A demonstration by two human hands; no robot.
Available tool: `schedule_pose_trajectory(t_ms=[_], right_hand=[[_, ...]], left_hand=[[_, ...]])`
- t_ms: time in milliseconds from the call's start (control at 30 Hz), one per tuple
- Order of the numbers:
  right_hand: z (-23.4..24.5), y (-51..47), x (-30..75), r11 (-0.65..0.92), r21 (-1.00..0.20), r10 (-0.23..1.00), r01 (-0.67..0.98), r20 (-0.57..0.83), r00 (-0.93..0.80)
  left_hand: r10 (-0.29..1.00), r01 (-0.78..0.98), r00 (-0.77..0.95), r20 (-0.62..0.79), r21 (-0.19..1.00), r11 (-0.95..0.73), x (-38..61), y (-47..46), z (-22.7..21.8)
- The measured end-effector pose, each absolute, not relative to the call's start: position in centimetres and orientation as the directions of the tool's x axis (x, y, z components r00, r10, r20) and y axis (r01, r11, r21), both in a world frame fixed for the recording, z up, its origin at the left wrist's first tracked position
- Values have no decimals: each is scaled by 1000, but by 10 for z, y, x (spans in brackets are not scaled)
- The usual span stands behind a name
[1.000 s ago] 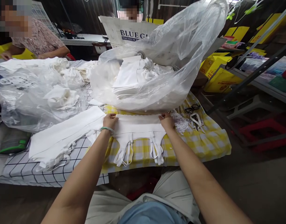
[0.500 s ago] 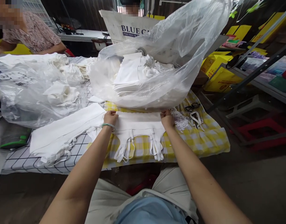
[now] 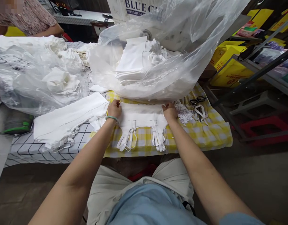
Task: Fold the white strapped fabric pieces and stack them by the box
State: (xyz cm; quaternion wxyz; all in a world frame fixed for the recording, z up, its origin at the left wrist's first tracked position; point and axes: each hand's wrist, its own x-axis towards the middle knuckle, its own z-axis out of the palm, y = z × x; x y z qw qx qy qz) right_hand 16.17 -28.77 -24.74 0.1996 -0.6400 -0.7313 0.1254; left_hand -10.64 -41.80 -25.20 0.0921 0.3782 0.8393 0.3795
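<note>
A white bra top [image 3: 142, 114] with thin adjustable straps lies flat on the yellow checked cloth, its straps hanging toward me. My left hand [image 3: 114, 109] is at its upper left corner, fingers curled and closed on the edge. At the upper right corner, my right hand [image 3: 169, 112] pinches the fabric between thumb and fingers. Left of my left hand lies a stack of similar white garments [image 3: 70, 117] with straps bunched along the near side. Right of my right hand is a small heap of white lace scraps [image 3: 184, 112].
Behind the bra top stands a large clear plastic bag [image 3: 158, 89] holding folded white pieces [image 3: 132, 57]. Another plastic bag [image 3: 28, 90] lies at left. Black-handled scissors [image 3: 198, 100] and strap pieces [image 3: 200, 112] rest at right. A metal rack [image 3: 263, 68] stands beyond the table; a person [image 3: 28, 18] is at upper left.
My view has tilted down, so the table sits higher in the picture. Both hands stay at the bra top's upper corners, the left fingers slightly more raised. The garment keeps its place on the cloth.
</note>
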Motion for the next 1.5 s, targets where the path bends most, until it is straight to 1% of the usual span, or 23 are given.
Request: schedule_pose_trajectory(t_ms=[67, 133, 167, 200, 267, 367, 433, 500, 567, 633, 700, 767, 800, 867, 933, 1000, 1033, 1133, 1233, 1300, 1333, 1400, 1500], right_hand=[[-244, -296, 161, 247, -387, 960, 888, 225, -169], [-245, -304, 160, 383, -314, 913, 869, 271, -304], [-247, -306, 160, 445, -282, 890, 850, 247, -384], [-251, -308, 160, 499, -259, 865, 827, 203, -458], [-260, -307, 161, 549, -256, 833, 796, 91, -545], [-268, -304, 167, 550, -272, 823, 790, 14, -568], [-264, -307, 168, 545, -253, 827, 799, 11, -561], [-253, -317, 164, 538, -202, 840, 819, 44, -541], [-238, -333, 150, 588, -140, 808, 797, 154, -569], [-222, -353, 123, 738, -154, 672, 657, 261, -693], [-210, -372, 81, 869, -258, 489, 422, 324, -810], [-202, -385, 26, 899, -384, 356, 213, 351, -866], [-201, -387, -4, 888, -430, 327, 161, 348, -879], [-202, -385, -65, 854, -479, 369, 203, 284, -885], [-206, -376, -117, 815, -473, 468, 335, 197, -862], [-213, -366, -156, 779, -446, 549, 441, 144, -823], [-216, -363, -169, 769, -435, 570, 468, 134, -811], [-225, -361, -192, 762, -404, 592, 506, 119, -797], [-231, -367, -198, 792, -330, 582, 515, 152, -799], [-234, -370, -199, 818, -298, 558, 492, 200, -806], [-234, -372, -199, 826, -308, 546, 472, 227, -806], [-235, -373, -201, 820, -390, 538, 419, 275, -797], [-235, -372, -205, 716, -613, 586, 334, 269, -764]], left_hand=[[753, 688, -615, 234, 627, 366, -101, -420, -251], [842, 833, -439, 313, 493, 252, -93, -421, -250], [889, 882, -345, 300, 427, 198, -88, -422, -251], [930, 910, -273, 245, 379, 167, -83, -422, -252], [973, 927, -219, 80, 327, 182, -75, -420, -256], [964, 919, -251, -84, 293, 265, -70, -418, -260], [962, 916, -254, -102, 293, 273, -67, -421, -256], [969, 914, -241, -58, 323, 247, -65, -433, -249], [969, 905, -236, 78, 381, 190, -67, -452, -239], [912, 873, -302, 278, 464, 148, -81, -481, -229], [776, 815, -464, 427, 548, 186, -114, -519, -221], [578, 715, -672, 463, 608, 344, -164, -563, -214], [460, 637, -767, 447, 617, 462, -192, -586, -212], [273, 445, -889, 367, 557, 701, -245, -626, -211], [207, 291, -952, 225, 459, 839, -284, -653, -215], [206, 232, -973, 107, 393, 890, -305, -666, -223], [215, 232, -973, 86, 380, 896, -310, -668, -227], [253, 290, -956, 145, 369, 883, -310, -664, -236], [245, 306, -950, 195, 421, 854, -309, -660, -238], [188, 248, -968, 168, 505, 827, -310, -659, -236], [153, 204, -978, 138, 548, 811, -311, -658, -234], [94, 123, -992, 79, 608, 785, -314, -657, -228], [56, 57, -998, 22, 640, 766, -319, -652, -219]])
